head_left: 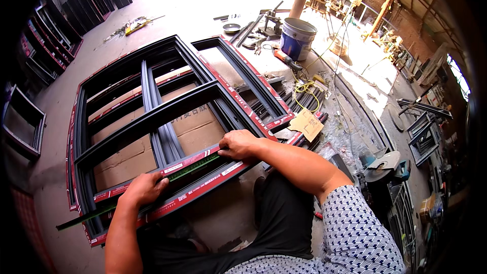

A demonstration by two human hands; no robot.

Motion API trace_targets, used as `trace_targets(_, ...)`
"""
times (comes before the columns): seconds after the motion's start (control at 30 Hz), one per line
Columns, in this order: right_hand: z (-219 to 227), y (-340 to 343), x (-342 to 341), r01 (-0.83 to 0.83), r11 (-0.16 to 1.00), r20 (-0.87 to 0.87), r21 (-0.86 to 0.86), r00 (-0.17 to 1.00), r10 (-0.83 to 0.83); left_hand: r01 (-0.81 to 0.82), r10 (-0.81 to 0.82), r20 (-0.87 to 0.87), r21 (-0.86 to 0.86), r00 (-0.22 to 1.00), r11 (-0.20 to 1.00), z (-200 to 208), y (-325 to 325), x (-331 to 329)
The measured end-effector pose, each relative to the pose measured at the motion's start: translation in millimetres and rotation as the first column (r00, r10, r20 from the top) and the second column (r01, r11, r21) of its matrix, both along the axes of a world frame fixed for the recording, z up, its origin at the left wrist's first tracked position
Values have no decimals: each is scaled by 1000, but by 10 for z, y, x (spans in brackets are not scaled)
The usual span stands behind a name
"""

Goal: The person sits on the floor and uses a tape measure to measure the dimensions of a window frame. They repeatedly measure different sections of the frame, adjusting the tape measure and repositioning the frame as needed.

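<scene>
Foremost, one long, narrow, straight strip (195,166), dark, showing green along the stretch between the hands; slender and tapering to the eye at its left end. Location: set lengthwise along the near rail of a black rectangular profile frame (127,134), its left end projecting past that frame's left edge beside the near-left corner; its right end hidden at the hand there, short of the near-right corner.

Left hand (144,189): back uppermost, over the near rail toward the near-left corner; fingers curled closed around the strip, thumb pointing right, fingertips partly hidden. Forearm rising almost upright from the lower edge of view.

Right hand (238,144): back uppermost, over the near rail toward the near-right corner; fingers bent tightly in, thumb and forefinger closed on the strip. Forearm slanting in from the right, elbow bent, below a short white sleeve with navy geometric pattern (355,223).

Frame finish: red protective tape with white print (193,193) along the near rail. Beneath: further black frames with a grey-black central bar (148,86), and brown cardboard sheet (193,134) seen through the openings.

Beyond the far-right corner: blue-and-white round bucket (298,40); orange-and-black power tool (285,58); loose yellow cord (310,96). Right of the near-right corner: torn piece of tan cardboard (306,124).
</scene>
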State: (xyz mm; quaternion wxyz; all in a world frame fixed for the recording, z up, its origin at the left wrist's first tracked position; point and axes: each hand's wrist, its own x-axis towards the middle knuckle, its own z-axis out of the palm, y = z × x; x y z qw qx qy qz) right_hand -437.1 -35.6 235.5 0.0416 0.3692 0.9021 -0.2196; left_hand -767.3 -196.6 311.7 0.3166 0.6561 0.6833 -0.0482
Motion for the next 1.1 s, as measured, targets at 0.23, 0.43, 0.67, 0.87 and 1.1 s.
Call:
trace_targets(0.23,31,-13,-24,-7,1000,7,4,1000,7,-2,0,44,32,999,999,-62,-15,-37)
trace_targets(0.43,-10,-12,-8,-7,1000,-14,25,1000,8,-16,16,28,-9,999,1000,-15,-10,0)
trace_targets(0.67,-19,-6,-18,-23,999,-24,41,999,24,-3,3,20,-16,1000,1000,-34,-8,-21)
trace_targets(0.87,-63,6,-5,-22,999,-32,41,999,23,-14,14,-2,-47,1000,999,69,-6,56)
trace_targets(1.1,-2,-7,-13,-20,1000,-13,18,1000,21,-3,3,3,-42,1000,999,41,-6,33)
